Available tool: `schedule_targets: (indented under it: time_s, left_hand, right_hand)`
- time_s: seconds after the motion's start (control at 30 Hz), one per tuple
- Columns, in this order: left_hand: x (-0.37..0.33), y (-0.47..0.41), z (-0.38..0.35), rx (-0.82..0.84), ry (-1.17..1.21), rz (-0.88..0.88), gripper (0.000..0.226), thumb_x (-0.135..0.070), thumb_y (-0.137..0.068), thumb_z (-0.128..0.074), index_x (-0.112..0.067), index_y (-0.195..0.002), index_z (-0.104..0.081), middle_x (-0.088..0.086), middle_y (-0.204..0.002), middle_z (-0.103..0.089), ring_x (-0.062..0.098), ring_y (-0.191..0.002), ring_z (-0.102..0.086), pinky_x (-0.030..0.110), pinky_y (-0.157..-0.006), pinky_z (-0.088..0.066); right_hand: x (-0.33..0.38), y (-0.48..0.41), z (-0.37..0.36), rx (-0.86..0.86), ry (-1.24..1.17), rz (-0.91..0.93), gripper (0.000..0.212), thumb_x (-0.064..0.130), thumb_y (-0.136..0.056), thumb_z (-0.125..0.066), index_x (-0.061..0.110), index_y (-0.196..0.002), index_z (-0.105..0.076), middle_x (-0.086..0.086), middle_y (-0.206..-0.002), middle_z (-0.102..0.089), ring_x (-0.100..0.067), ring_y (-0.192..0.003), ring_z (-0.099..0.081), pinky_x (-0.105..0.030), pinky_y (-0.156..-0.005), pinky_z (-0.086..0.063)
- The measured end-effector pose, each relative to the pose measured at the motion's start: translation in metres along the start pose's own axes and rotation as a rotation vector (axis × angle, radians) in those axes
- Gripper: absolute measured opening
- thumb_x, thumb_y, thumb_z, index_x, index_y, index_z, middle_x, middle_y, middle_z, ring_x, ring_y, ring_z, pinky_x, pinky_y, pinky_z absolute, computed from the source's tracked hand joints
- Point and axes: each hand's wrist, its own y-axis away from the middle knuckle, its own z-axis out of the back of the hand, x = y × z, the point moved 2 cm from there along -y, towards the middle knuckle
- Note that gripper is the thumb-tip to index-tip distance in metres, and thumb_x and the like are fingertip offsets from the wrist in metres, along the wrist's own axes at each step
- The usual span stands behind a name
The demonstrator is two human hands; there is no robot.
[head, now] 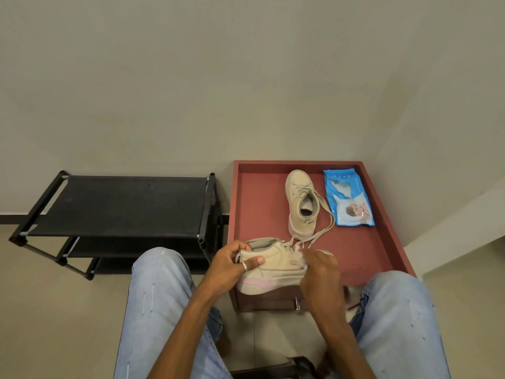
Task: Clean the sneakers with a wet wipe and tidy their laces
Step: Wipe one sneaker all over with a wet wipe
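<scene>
Pale walls meet in a corner above a tiled floor, with a black shoe rack [123, 206] at left centre of the frame and a low red table [259, 203] with a raised rim at right centre. At the table's near edge, lower centre, the left hand [232, 266] grips the heel of a beige sneaker [273, 265], fingers curled round the collar and thumb pressed on its side, probably to steady it for wiping. The right hand [321, 272] has its fingers bunched on a blurred white wet wipe [299, 257], pressed to the sneaker's side near the laces. The second sneaker [299, 203] stands farther back, its loose laces [326, 222] trailing, beside a blue wipes pack [348, 198] within easy reach.
</scene>
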Motion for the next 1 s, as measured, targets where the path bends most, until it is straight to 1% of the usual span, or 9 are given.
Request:
schedule_targets:
  time_s: [0.1,0.17,0.23,0.33,0.47,0.57,0.7,0.9,1.0]
  left_hand:
    - [0.000,0.000,-0.001,0.012,-0.015,-0.013,0.022,-0.018,-0.079,-0.086,-0.013,-0.085,-0.065,-0.008,-0.083,-0.071,0.006,-0.077,-0.067,0.024,-0.067,-0.055]
    - [0.000,0.000,-0.001,0.007,-0.014,-0.016,0.023,-0.018,-0.080,-0.086,-0.011,-0.086,-0.065,-0.006,-0.084,-0.071,0.007,-0.077,-0.067,0.025,-0.067,-0.055]
    - [0.001,-0.001,0.000,0.000,-0.007,-0.011,0.023,-0.018,-0.080,-0.086,-0.010,-0.087,-0.065,-0.002,-0.087,-0.072,0.010,-0.079,-0.068,0.027,-0.068,-0.056]
    - [0.002,-0.001,0.000,0.001,-0.002,-0.012,0.022,-0.017,-0.080,-0.085,-0.012,-0.087,-0.065,0.000,-0.091,-0.074,0.012,-0.082,-0.071,0.028,-0.070,-0.058]
    - [0.003,-0.002,0.001,-0.014,-0.011,-0.001,0.023,-0.018,-0.081,-0.084,-0.009,-0.091,-0.066,0.005,-0.098,-0.075,0.015,-0.086,-0.072,0.031,-0.072,-0.059]
    - [0.002,-0.002,0.001,-0.006,-0.019,-0.004,0.027,-0.020,-0.081,-0.085,-0.006,-0.093,-0.065,0.001,-0.092,-0.074,0.012,-0.082,-0.070,0.029,-0.070,-0.057]
    - [0.002,-0.001,0.000,0.018,-0.036,-0.030,0.026,-0.021,-0.079,-0.086,-0.009,-0.088,-0.065,-0.004,-0.084,-0.069,0.007,-0.076,-0.065,0.027,-0.067,-0.053]
    - [0.003,-0.002,0.000,0.018,-0.022,-0.040,0.022,-0.020,-0.079,-0.087,-0.015,-0.085,-0.066,0.001,-0.092,-0.072,0.011,-0.082,-0.068,0.031,-0.071,-0.056]
    - [0.001,-0.001,0.000,0.008,-0.014,-0.034,0.021,-0.017,-0.080,-0.086,-0.014,-0.085,-0.065,-0.001,-0.092,-0.073,0.010,-0.081,-0.069,0.026,-0.068,-0.056]
  right_hand:
    - [-0.017,-0.005,0.009,0.016,0.078,-0.116,0.035,-0.020,-0.057,-0.063,0.004,-0.082,-0.071,-0.011,-0.075,-0.066,-0.033,-0.067,-0.056,-0.027,-0.059,-0.034]
    - [-0.007,-0.002,0.007,0.014,0.067,-0.093,0.035,-0.019,-0.058,-0.064,0.003,-0.084,-0.071,-0.012,-0.077,-0.064,-0.033,-0.070,-0.057,-0.028,-0.060,-0.038]
    - [0.012,0.005,0.002,0.001,0.029,-0.040,0.032,-0.006,-0.070,-0.062,0.001,-0.100,-0.071,-0.015,-0.093,-0.066,-0.035,-0.084,-0.059,-0.037,-0.073,-0.049]
    - [0.041,0.016,-0.005,0.024,-0.004,0.032,0.039,0.018,-0.086,-0.048,0.000,-0.114,-0.066,-0.018,-0.118,-0.061,-0.033,-0.105,-0.055,-0.041,-0.092,-0.049]
    - [0.040,0.019,-0.008,0.022,0.067,0.148,0.038,-0.005,-0.074,-0.068,-0.001,-0.112,-0.069,-0.018,-0.114,-0.065,-0.035,-0.102,-0.060,-0.041,-0.087,-0.054]
    - [0.005,0.005,-0.001,0.018,0.125,0.077,0.051,-0.020,-0.058,-0.069,-0.001,-0.105,-0.072,-0.015,-0.103,-0.070,-0.037,-0.088,-0.064,-0.035,-0.076,-0.054]
    - [-0.045,-0.011,0.006,0.091,0.246,-0.125,0.045,-0.019,-0.061,-0.060,0.001,-0.100,-0.073,-0.012,-0.097,-0.073,-0.033,-0.079,-0.064,-0.028,-0.071,-0.032]
    - [0.014,0.004,0.001,0.044,0.129,-0.060,0.038,-0.012,-0.067,-0.051,0.002,-0.095,-0.071,-0.015,-0.088,-0.068,-0.038,-0.076,-0.060,-0.040,-0.067,-0.051]
    - [0.033,0.016,-0.007,0.094,0.087,-0.031,0.038,-0.014,-0.066,-0.064,0.004,-0.099,-0.071,-0.014,-0.097,-0.069,-0.036,-0.083,-0.061,-0.041,-0.071,-0.054]
